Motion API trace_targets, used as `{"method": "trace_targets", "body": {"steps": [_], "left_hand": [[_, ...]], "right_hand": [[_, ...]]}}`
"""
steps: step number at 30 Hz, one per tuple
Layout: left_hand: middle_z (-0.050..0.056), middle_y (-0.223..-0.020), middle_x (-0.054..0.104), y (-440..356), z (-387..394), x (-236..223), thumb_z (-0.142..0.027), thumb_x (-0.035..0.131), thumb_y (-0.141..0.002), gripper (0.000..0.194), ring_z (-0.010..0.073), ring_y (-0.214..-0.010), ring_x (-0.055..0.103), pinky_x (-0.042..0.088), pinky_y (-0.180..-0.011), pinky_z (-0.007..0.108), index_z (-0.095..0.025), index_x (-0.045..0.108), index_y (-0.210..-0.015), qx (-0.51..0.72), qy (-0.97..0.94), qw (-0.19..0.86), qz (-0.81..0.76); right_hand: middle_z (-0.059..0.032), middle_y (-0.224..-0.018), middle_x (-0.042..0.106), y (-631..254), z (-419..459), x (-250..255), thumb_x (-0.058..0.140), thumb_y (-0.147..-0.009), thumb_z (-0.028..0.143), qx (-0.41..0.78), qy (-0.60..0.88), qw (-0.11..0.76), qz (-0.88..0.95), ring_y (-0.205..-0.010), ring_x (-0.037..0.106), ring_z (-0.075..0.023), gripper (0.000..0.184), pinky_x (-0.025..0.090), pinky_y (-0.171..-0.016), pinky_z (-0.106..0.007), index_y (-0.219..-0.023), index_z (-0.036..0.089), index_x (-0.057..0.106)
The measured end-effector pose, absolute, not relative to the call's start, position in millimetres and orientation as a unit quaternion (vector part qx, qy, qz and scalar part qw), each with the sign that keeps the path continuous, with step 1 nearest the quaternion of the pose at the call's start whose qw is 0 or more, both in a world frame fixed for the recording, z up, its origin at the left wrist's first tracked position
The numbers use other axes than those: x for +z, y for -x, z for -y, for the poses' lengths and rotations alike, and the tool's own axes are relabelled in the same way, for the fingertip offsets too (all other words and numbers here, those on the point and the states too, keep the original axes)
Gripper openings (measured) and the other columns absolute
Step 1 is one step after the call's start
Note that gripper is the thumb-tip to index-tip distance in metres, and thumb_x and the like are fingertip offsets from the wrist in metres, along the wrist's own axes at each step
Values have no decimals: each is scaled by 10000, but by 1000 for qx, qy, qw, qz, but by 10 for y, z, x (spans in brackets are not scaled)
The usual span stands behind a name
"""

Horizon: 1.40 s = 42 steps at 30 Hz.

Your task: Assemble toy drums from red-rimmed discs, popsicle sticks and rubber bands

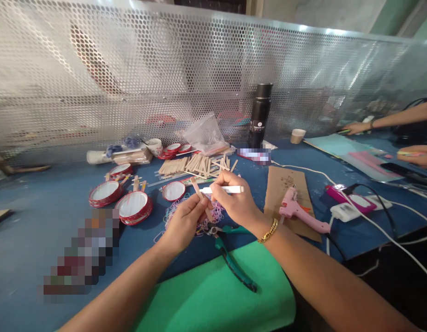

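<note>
Between the fingers of my left hand (186,217) is a flat wooden craft stick (195,185), held at a slant. My right hand (233,196) grips a white marker pen (236,189), its tip end at the stick. A gold chain bracelet (268,230) circles my right wrist. Beneath my hands lies a tangle of pink and purple rubber bands (171,210), partly covered. Green-handled pliers (234,265) rest just nearer to me, on green felt (213,299). Beyond the hands is a pile of loose craft sticks (199,163).
Red-rimmed round pieces (133,205) stand in stacks at left. A black flask (260,115) stands at the back. On cardboard (272,193) lies a pink glue gun (296,207). White cables (313,168) cross the right side. Another person's hands (355,127) are at far right.
</note>
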<state>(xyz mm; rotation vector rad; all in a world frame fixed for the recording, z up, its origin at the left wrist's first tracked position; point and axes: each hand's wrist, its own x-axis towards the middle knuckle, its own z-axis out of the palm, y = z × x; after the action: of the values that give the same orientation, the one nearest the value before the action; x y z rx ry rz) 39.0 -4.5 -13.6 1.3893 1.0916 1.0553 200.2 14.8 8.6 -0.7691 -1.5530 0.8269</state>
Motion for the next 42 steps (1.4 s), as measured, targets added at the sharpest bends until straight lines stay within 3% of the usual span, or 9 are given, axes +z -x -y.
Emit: {"method": "trace_targets", "body": {"steps": [15, 21, 27, 37, 42], "left_hand": [[-62, -632, 431, -426, 72, -108, -735, 741, -769, 561, 98, -566, 322, 254, -523, 243, -195, 588, -772, 442, -574, 528, -442], [-48, -623, 458, -393, 66, -116, -672, 707, -838, 493, 109, -565, 355, 266, -534, 253, -197, 599, -760, 449, -578, 509, -453], [-62, -587, 420, -375, 77, -94, -664, 695, -843, 488, 108, -541, 325, 237, -523, 256, -201, 578, -742, 446, -579, 500, -465], [-49, -690, 460, -421, 70, -141, -672, 746, -797, 502, 112, -615, 374, 328, -583, 246, -193, 597, -792, 453, -563, 530, -444], [-51, -660, 439, -407, 74, -126, -668, 724, -819, 486, 118, -601, 368, 295, -556, 251, -201, 591, -780, 454, -569, 517, -451]], "right_hand": [[7, -652, 664, -1999, -166, 60, 613, -899, 302, 349, 325, 572, 668, -619, 599, -144, 217, 467, -616, -262, -701, 223, 576], [20, -633, 612, -2040, -224, 64, 607, -895, 278, 314, 349, 582, 664, -593, 538, -135, 240, 423, -593, -268, -664, 227, 563], [26, -623, 632, -2035, -211, 67, 616, -895, 289, 371, 330, 593, 634, -567, 543, -133, 240, 431, -584, -272, -670, 232, 554], [16, -639, 650, -1978, -161, 60, 613, -874, 267, 370, 323, 578, 652, -589, 569, -143, 193, 454, -597, -272, -690, 226, 569], [18, -637, 646, -2003, -199, 49, 615, -877, 265, 356, 331, 582, 652, -594, 567, -137, 216, 454, -605, -267, -670, 225, 572]]}}
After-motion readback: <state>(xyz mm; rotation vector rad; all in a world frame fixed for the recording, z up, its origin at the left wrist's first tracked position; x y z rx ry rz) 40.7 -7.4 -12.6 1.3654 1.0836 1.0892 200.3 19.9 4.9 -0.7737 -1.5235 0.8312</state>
